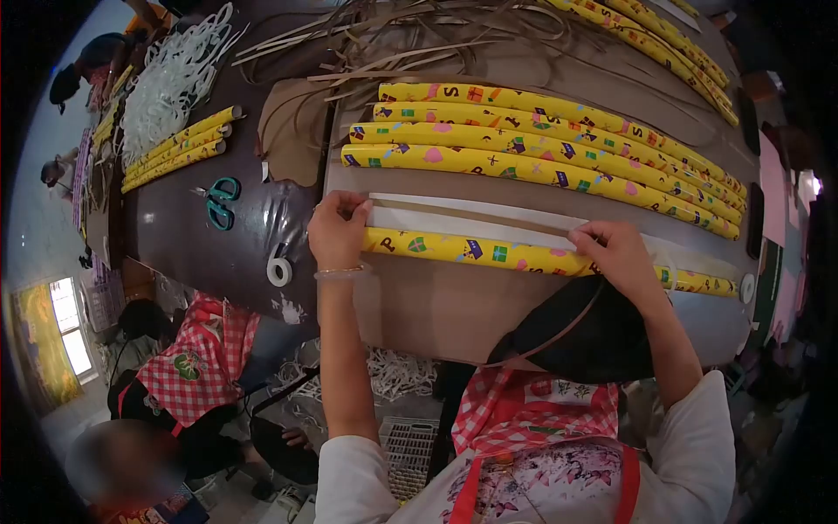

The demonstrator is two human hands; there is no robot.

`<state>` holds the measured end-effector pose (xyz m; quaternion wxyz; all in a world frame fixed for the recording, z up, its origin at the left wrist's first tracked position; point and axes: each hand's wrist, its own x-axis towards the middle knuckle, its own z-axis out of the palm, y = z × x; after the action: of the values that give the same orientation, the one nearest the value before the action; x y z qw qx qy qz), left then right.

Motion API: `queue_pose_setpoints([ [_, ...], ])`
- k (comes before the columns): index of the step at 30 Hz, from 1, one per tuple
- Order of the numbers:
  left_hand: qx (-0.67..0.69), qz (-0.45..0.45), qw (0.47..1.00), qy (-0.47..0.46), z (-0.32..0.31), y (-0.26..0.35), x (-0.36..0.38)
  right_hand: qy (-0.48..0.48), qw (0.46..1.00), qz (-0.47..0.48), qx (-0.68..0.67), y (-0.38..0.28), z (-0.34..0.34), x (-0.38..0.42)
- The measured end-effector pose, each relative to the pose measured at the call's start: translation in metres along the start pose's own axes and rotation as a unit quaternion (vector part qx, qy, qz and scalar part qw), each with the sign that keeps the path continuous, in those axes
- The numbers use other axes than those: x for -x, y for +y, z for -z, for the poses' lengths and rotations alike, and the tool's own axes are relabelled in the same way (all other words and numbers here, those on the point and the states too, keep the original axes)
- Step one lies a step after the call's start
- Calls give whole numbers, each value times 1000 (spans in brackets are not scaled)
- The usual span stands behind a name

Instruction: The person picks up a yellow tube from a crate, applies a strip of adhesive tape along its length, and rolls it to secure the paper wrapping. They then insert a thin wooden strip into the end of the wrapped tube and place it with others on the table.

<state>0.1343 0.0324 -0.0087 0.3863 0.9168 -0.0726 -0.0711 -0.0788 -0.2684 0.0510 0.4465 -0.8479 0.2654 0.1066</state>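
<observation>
A yellow patterned paper roll (463,250) lies across the brown table in front of me, its white inner side (436,210) unrolled along the far edge. A thin brown strip (471,214) runs along this white paper between my hands. My left hand (339,229) pinches the strip's left end near the roll's left end. My right hand (615,253) pinches the strip further right, above the roll. A white ring (746,288) sits at the roll's right end.
Several finished yellow rolls (541,162) lie beyond my hands. Teal scissors (220,203), a tape roll (279,272), shorter yellow rolls (179,148) and white strips (166,105) are on the left. Loose brown strips (419,52) lie at the back. A person in a checked apron (192,367) is at lower left.
</observation>
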Motion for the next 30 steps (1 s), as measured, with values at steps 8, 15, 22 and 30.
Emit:
queue_pose_setpoints([
  [8, -7, -20, 1000, -2, 2, 4, 0, 58, 996, -4, 63, -7, -1, 1],
  [15, -12, -20, 999, -28, 5, 3, -1, 62, 994, 21, 84, 3, -7, -5],
  [22, -11, -2, 999, -34, 6, 10, 1, 60, 994, 12, 89, 3, -8, -8],
  [30, 2, -10, 999, -35, 6, 3, -1, 55, 994, -1, 95, 10, -12, -13],
])
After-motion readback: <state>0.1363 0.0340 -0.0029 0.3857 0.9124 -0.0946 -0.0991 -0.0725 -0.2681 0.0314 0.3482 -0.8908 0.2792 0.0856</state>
